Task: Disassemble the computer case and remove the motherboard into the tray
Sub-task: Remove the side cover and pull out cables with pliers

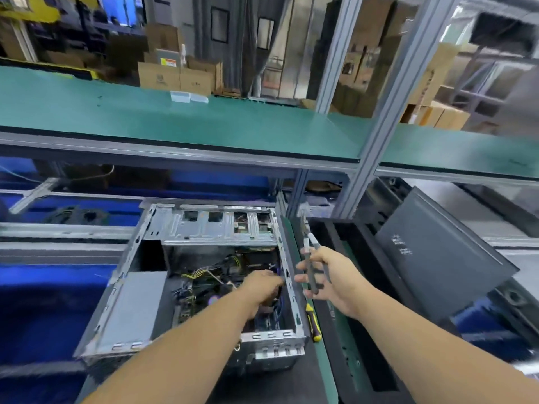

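Observation:
An open metal computer case [140, 304] lies on its side on the workbench, its side panel off. Cables and the motherboard [198, 290] show inside, partly hidden by my arm. My left hand [262, 284] reaches down into the case near its right wall; its fingers are hidden among the cables. My right hand [329, 278] hovers just right of the case and grips a pair of grey-handled pliers [310, 258], jaws pointing up and away.
A yellow-and-black screwdriver [313, 322] lies on the green mat beside the case's right wall. The removed dark side panel [437, 252] leans at the right over a black tray [347, 330]. A green shelf [175, 121] and aluminium posts stand above and behind.

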